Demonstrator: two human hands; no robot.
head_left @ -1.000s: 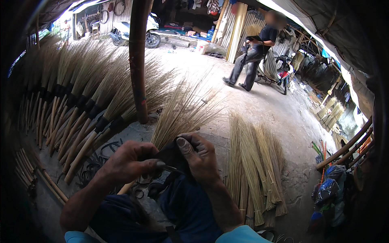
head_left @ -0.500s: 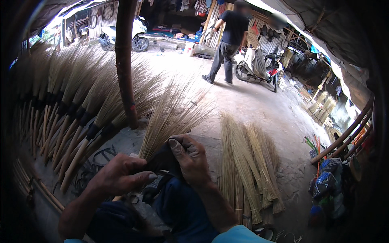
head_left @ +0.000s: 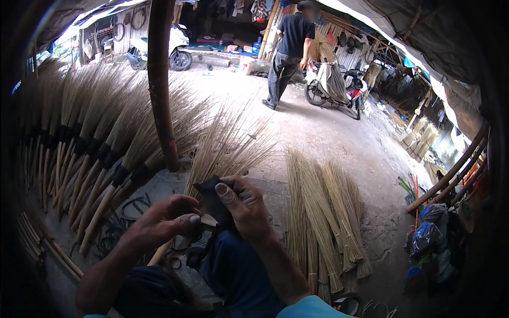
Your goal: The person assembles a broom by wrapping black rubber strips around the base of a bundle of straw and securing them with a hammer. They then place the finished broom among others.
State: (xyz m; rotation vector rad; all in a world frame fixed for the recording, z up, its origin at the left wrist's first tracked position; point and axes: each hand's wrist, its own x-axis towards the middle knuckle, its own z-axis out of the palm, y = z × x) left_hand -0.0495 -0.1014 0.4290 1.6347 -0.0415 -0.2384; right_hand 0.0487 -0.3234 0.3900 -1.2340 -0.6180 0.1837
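Observation:
A stick broom [head_left: 225, 148] lies across my lap, its pale bristles fanning away from me. A black band [head_left: 212, 197] wraps its neck. My right hand [head_left: 245, 205] clasps that neck, thumb pressed on the black band. My left hand [head_left: 168, 222] pinches the end of the black band just below, next to the wooden handle [head_left: 159, 253].
Finished brooms [head_left: 95, 153] with black bindings lie in a fanned row at left. A dark wooden post [head_left: 160, 85] stands ahead. Bundles of loose sticks [head_left: 323, 212] lie at right. A person [head_left: 289, 50] walks beside a motorbike [head_left: 334, 85] on the concrete yard. Black strips [head_left: 127, 209] litter the ground.
My left hand has shifted slightly inward along the neck, still on the black band. The person in the yard has walked farther away, to beside the motorbike.

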